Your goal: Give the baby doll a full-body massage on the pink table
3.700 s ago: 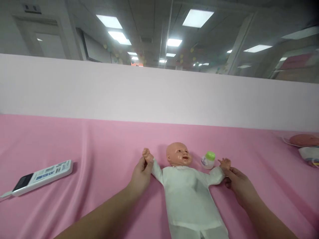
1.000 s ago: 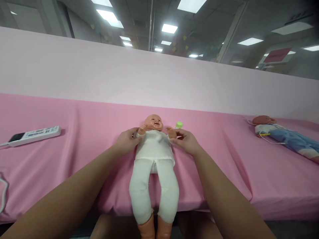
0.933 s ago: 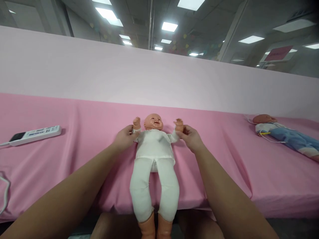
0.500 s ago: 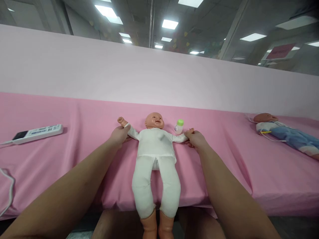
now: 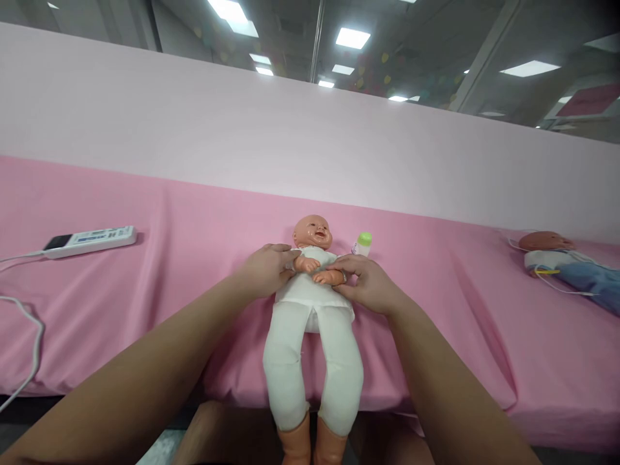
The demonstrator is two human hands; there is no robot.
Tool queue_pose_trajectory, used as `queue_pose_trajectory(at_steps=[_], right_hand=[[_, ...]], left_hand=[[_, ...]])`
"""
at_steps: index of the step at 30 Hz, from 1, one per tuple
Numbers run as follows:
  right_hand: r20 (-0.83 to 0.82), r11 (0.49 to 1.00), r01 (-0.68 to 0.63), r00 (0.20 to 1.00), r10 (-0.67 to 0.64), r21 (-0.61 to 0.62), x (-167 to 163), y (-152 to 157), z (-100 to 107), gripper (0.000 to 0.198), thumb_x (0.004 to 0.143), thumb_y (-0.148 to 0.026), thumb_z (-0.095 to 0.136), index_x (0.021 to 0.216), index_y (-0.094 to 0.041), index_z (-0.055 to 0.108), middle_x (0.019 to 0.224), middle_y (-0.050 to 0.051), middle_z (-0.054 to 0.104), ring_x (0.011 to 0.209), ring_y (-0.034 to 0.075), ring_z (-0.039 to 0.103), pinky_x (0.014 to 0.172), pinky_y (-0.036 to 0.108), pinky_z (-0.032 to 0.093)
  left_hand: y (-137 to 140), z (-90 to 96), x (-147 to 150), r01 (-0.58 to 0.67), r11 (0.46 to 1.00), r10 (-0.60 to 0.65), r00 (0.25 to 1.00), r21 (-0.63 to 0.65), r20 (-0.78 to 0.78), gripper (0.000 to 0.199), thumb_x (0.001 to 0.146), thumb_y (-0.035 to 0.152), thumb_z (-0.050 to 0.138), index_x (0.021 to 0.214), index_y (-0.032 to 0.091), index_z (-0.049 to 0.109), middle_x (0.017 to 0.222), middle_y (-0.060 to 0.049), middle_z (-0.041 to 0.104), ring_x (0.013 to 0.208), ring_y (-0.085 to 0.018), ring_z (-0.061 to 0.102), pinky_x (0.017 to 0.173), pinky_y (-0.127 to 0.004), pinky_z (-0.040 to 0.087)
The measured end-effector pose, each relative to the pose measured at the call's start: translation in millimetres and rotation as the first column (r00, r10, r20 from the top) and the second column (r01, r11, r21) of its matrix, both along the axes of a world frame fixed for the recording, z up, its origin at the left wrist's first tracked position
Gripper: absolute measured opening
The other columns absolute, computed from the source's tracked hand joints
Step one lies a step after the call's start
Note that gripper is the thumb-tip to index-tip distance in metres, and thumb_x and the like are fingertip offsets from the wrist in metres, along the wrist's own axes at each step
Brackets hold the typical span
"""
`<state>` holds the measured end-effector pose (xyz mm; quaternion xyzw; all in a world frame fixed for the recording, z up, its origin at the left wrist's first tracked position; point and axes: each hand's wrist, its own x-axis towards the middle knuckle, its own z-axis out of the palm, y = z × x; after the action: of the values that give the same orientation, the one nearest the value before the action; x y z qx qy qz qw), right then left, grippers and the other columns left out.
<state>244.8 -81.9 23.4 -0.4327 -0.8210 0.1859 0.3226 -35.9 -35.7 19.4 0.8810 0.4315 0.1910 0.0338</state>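
Observation:
A baby doll (image 5: 314,316) in a white cloth suit lies on its back on the pink sheet (image 5: 208,219), its feet past the near edge. Both of its arms are folded across the chest. My left hand (image 5: 269,268) grips one doll arm by the wrist, at the left of the chest. At the other side, my right hand (image 5: 368,282) has its fingers closed round the other doll wrist. Just beyond my right hand is a small bottle (image 5: 362,244) with a green cap, partly hidden by that hand.
A white handheld device (image 5: 92,241) with a dark screen and a cable lies at the left. Below it a white cord (image 5: 37,349) hangs towards the edge. Another doll (image 5: 571,265) in blue and white, with thin tubing, lies far right. A pale wall (image 5: 271,148) stands behind.
My hands have brought the doll's arms inward, from spread out at its sides to folded over its chest. The view has shifted slightly.

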Motion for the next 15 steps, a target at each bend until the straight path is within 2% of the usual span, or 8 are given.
queue_pose_trajectory(at_steps=[4, 6, 8, 10, 12, 13, 15], right_hand=[[0.168, 1.000, -0.020, 0.986, 0.023, -0.019, 1, -3, 6, 0.026, 0.089, -0.032, 0.074, 0.113, -0.040, 0.080, 0.113, 0.004, 0.074, 0.107, 0.028, 0.065, 0.094, 0.047, 0.053], [0.203, 1.000, -0.006, 0.979, 0.008, -0.009, 1, -4, 6, 0.025, 0.091, -0.034, 0.072, 0.113, -0.041, 0.080, 0.114, 0.004, 0.074, 0.107, 0.029, 0.065, 0.094, 0.047, 0.053], [0.173, 1.000, -0.002, 0.985, 0.000, 0.011, 0, -5, 3, 0.028, 0.090, -0.032, 0.072, 0.115, -0.041, 0.080, 0.114, 0.003, 0.074, 0.108, 0.028, 0.065, 0.096, 0.047, 0.052], [0.056, 1.000, 0.024, 0.998, -0.024, 0.005, 2, -2, 0, 0.033, 0.088, -0.029, 0.073, 0.118, -0.038, 0.078, 0.115, 0.003, 0.075, 0.107, 0.028, 0.066, 0.095, 0.046, 0.053], [-0.138, 0.990, 0.134, 0.981, -0.138, -0.041, 10, 5, -5, 0.033, 0.084, -0.030, 0.076, 0.118, -0.032, 0.077, 0.113, 0.004, 0.076, 0.101, 0.027, 0.068, 0.089, 0.043, 0.056], [-0.242, 0.974, 0.215, 0.943, -0.227, -0.076, 16, 10, -8, 0.034, 0.083, -0.033, 0.077, 0.116, -0.028, 0.077, 0.111, 0.005, 0.077, 0.096, 0.026, 0.069, 0.085, 0.041, 0.057], [-0.423, 0.912, 0.380, 0.808, -0.410, -0.157, 32, 22, -15, 0.037, 0.081, -0.038, 0.079, 0.114, -0.023, 0.073, 0.106, 0.007, 0.077, 0.091, 0.025, 0.071, 0.080, 0.039, 0.060]], left_hand=[[-6, 3.0, 0, -0.004, 1.000, 0.007, 0.991, 0.019, -0.132, 0.048, 0.095, 0.030, 0.052, 0.141, 0.026, 0.065, 0.141, -0.010, 0.066, 0.130, -0.034, 0.059, 0.106, -0.046, 0.048], [-6, 3.0, 1, 0.006, 1.000, -0.004, 0.993, 0.020, -0.119, 0.045, 0.094, 0.031, 0.054, 0.137, 0.025, 0.067, 0.139, -0.010, 0.067, 0.130, -0.035, 0.059, 0.104, -0.046, 0.048], [-4, 1.8, 0, 0.016, 1.000, -0.015, 0.999, 0.015, -0.039, 0.041, 0.093, 0.031, 0.057, 0.131, 0.026, 0.071, 0.136, -0.009, 0.069, 0.128, -0.034, 0.061, 0.104, -0.044, 0.048], [1, 0.0, -4, 0.001, 1.000, 0.001, 0.995, -0.015, 0.101, 0.037, 0.091, 0.035, 0.060, 0.125, 0.028, 0.073, 0.130, -0.007, 0.072, 0.120, -0.032, 0.065, 0.100, -0.040, 0.050], [8, -2.9, -10, -0.067, 0.994, 0.089, 0.962, -0.092, 0.257, 0.031, 0.090, 0.042, 0.063, 0.115, 0.027, 0.075, 0.116, -0.006, 0.077, 0.106, -0.030, 0.070, 0.092, -0.039, 0.052], [13, -4.8, -14, -0.114, 0.982, 0.158, 0.931, -0.149, 0.329, 0.030, 0.090, 0.046, 0.063, 0.109, 0.026, 0.075, 0.107, -0.005, 0.078, 0.099, -0.030, 0.071, 0.087, -0.039, 0.054], [22, -9.7, -21, -0.183, 0.938, 0.308, 0.826, -0.294, 0.471, 0.032, 0.091, 0.051, 0.062, 0.098, 0.023, 0.073, 0.094, -0.006, 0.077, 0.089, -0.029, 0.072, 0.080, -0.039, 0.055]])
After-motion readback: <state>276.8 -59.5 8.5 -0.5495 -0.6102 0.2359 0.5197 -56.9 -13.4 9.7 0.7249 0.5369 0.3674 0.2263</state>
